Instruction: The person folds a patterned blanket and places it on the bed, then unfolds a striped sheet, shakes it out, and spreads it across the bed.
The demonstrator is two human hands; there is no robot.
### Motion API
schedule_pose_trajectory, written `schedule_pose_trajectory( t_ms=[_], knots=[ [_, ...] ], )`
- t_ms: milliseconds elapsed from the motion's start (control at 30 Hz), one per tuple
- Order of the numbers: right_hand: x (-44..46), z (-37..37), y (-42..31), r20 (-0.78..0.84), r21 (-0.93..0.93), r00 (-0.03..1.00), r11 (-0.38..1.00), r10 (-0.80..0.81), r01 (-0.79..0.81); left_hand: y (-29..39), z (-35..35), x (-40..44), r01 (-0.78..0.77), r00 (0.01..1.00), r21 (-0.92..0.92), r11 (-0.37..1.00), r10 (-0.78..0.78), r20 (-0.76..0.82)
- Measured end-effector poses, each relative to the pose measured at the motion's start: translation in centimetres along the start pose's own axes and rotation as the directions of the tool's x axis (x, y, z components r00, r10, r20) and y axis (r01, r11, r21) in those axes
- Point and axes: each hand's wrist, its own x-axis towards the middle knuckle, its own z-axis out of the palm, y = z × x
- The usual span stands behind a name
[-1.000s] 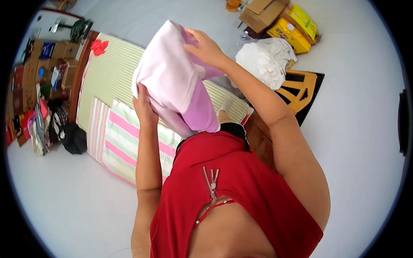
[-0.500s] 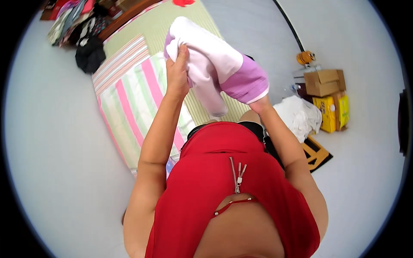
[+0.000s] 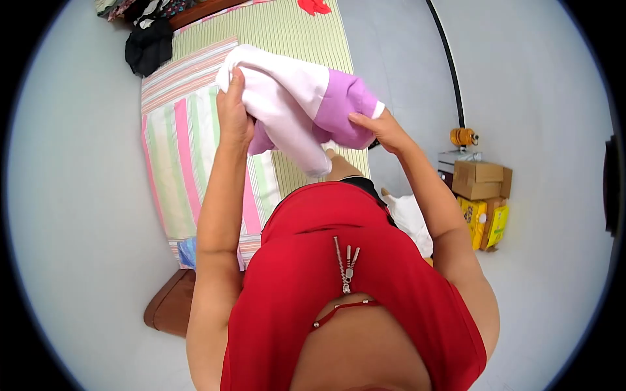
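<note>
A white and purple garment (image 3: pixel 287 91), apparently a long-sleeved top, is stretched between my hands above the bed. My left hand (image 3: pixel 235 111) grips its white end, thumb on top and fingers behind the cloth. On the other side, my right hand (image 3: pixel 385 128) pinches the purple part (image 3: pixel 342 104) beside its white edge, thumb lying over the fabric. A pale sleeve-like part hangs between the hands, towards my body. The fingers of both hands are partly hidden by the cloth.
Below lies a bed with a striped sheet (image 3: pixel 202 150) and a green striped mat (image 3: pixel 313 39). Dark clothing (image 3: pixel 149 47) and a red cloth (image 3: pixel 314 6) lie at its far end. Cardboard boxes (image 3: pixel 479 179) and white cloth (image 3: pixel 411 218) are on the right, a brown piece of furniture (image 3: pixel 171 303) lower left.
My right hand was inside the garment's purple opening; it has come out and now grips the purple fabric from outside. The garment and my left hand have shifted left and nearer my body.
</note>
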Motion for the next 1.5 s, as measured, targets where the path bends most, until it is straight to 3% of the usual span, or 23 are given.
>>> schedule_pose_trajectory(
  t_ms=[33,133,267,300,367,400,467,533,567,600,667,767,833,900,933,1100,1233,1333,1433,1500],
  knots=[
    [2.7,0.0,-1.9,0.002,-0.023,1.0,0.999,-0.026,0.026,1.2,0.3,1.9,0.001,1.0,-0.001,1.0,-0.001,-0.026],
    [8.4,-0.4,-6.5,0.073,0.203,0.982,0.967,-0.173,0.155,3.6,0.6,5.5,0.002,0.989,0.014,1.0,0.0,-0.148],
    [13.9,2.2,-16.1,0.023,0.483,0.991,0.869,-0.133,0.106,5.7,-2.1,12.4,-0.082,0.985,0.239,0.968,0.115,-0.127],
    [16.2,3.3,-18.3,0.117,0.578,0.986,0.816,-0.119,0.029,6.6,-3.1,14.3,-0.017,0.986,0.309,0.951,0.067,-0.151],
    [19.9,4.5,-20.7,0.299,0.722,0.948,0.676,-0.109,-0.15,7.2,-1.2,14.6,-0.195,0.962,0.409,0.892,0.254,-0.096],
    [21.7,5.4,-20.8,0.307,0.73,0.946,0.664,-0.105,-0.164,7.4,0.0,14.5,-0.271,0.94,0.454,0.849,0.335,-0.064],
    [25.2,8.1,-20.8,0.32,0.743,0.942,0.644,-0.104,-0.181,8.1,2.2,13.1,-0.343,0.931,0.544,0.766,0.355,0.087],
    [27.4,11.1,-19.3,0.278,0.797,0.957,0.576,-0.084,-0.181,7.4,3.8,11.4,-0.358,0.934,0.473,0.805,0.312,0.175],
    [28.6,11.7,-17.8,0.318,0.765,0.946,0.608,-0.067,-0.214,6.8,3.9,10.5,-0.378,0.926,0.492,0.784,0.333,0.181],
    [28.5,12.3,-17.6,0.246,0.757,0.969,0.63,-0.025,-0.176,6.1,3.8,9.9,-0.399,0.916,0.512,0.76,0.352,0.19],
    [29.0,12.7,-16.1,0.274,0.735,0.961,0.651,-0.032,-0.188,5.4,4.2,9.2,-0.341,0.938,0.473,0.813,0.331,0.107],
    [29.4,12.7,-12.4,0.284,0.689,0.958,0.684,0.049,-0.239,3.3,3.7,9.8,-0.223,0.935,0.835,0.503,0.352,0.038],
    [28.9,12.6,-10.6,0.261,0.632,0.964,0.746,0.051,-0.211,1.4,1.8,11.8,-0.08,0.953,0.806,0.586,0.283,-0.111],
    [29.0,12.6,-8.2,0.274,0.605,0.961,0.768,0.048,-0.211,0.5,-1.3,13.7,-0.014,0.961,0.642,0.767,0.187,-0.202],
    [29.1,12.8,-7.5,0.282,0.59,0.958,0.779,0.048,-0.212,-0.7,-3.7,15.5,-0.157,0.943,0.623,0.766,0.305,-0.137],
    [28.2,12.9,-7.3,0.217,0.778,0.976,0.606,-0.015,-0.164,2.7,-4.6,18.3,-0.111,0.979,0.567,0.817,0.187,-0.078],
    [27.6,11.3,-4.6,0.173,0.91,0.974,0.355,0.149,-0.216,4.0,-1.6,17.7,-0.208,0.975,0.719,0.663,0.203,0.094],
    [28.0,9.9,-2.9,0.1,0.98,0.95,0.135,0.297,-0.145,5.2,-0.7,17.4,-0.262,0.965,0.73,0.631,0.184,0.187],
    [28.6,8.4,0.6,0.096,0.979,0.911,0.129,0.401,-0.16,7.1,0.6,16.4,-0.267,0.963,0.626,0.733,0.174,0.207],
    [29.0,7.6,3.0,0.124,0.974,0.872,0.112,0.474,-0.199,8.7,0.9,16.0,-0.297,0.954,0.577,0.761,0.259,0.15]
  ],
)
